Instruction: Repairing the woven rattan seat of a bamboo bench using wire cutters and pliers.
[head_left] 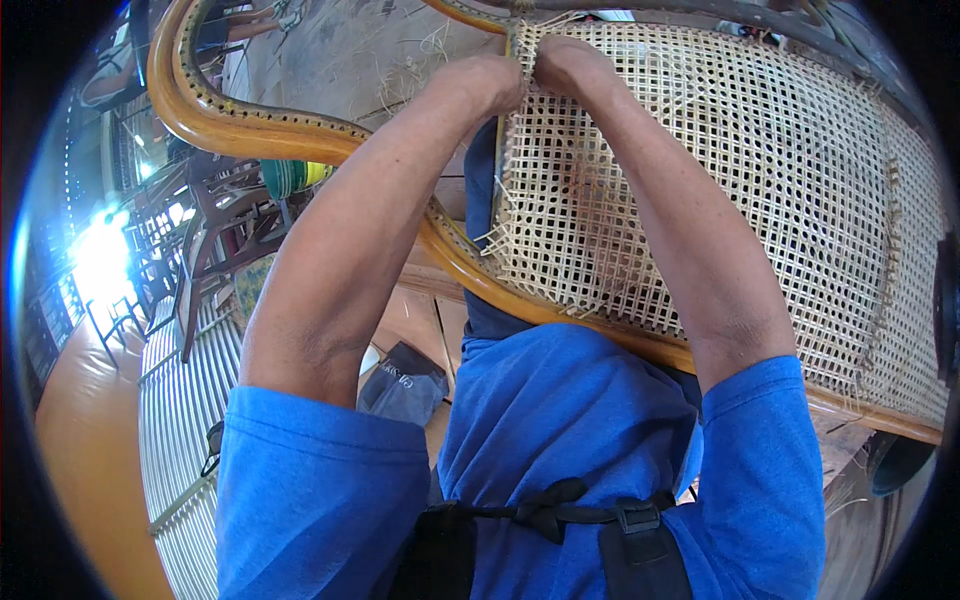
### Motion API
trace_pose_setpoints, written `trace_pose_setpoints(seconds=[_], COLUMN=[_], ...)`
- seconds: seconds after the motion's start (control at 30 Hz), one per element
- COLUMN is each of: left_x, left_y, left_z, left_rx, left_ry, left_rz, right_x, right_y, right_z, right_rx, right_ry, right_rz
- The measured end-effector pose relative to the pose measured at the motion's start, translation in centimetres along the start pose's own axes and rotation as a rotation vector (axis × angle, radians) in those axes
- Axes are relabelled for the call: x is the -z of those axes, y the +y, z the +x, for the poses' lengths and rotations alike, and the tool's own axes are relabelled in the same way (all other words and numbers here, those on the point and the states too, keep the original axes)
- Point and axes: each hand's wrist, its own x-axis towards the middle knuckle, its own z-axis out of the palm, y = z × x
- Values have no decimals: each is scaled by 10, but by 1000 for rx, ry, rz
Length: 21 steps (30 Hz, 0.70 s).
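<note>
A woven cane panel (760, 180) stretches over a curved, varnished wooden chair frame (260, 130) that lies across my lap. Loose strand ends stick out along the panel's left edge. At the far left corner of the weave, my left hand (492, 84) is curled at the edge rail, its fingertips hidden. Right beside it, my right hand (570, 64) rests closed on top of the cane near the same corner. Whatever the fingers of either hand pinch is too small or too covered to make out. Small holes run along the frame's bare curved rail.
Dark wooden chair parts (205, 230) and a green and yellow round container (290, 178) stand at the left. A grey printed bag (404, 385) lies on the floor below my left arm. Cane scraps (410, 75) litter the floor beyond. Corrugated sheeting (180, 430) lies at lower left.
</note>
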Motion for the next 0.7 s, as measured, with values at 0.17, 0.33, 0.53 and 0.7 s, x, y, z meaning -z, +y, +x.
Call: trace_pose_setpoints(seconds=[0.17,0.33,0.53,0.7], left_x=[-9,-6,-8,-6], left_y=[-24,-32,-27,-18], left_z=[8,24,32,40], left_rx=[-252,-184,-193,32], left_ry=[140,-135,-247,-271], left_rz=[121,4,142,-92], right_x=[-9,-11,-19,-19], right_y=[1,19,18,16], right_z=[-12,-17,-14,-12], right_rx=[-39,139,151,197], right_ry=[170,111,179,201], right_rz=[13,141,68,-104])
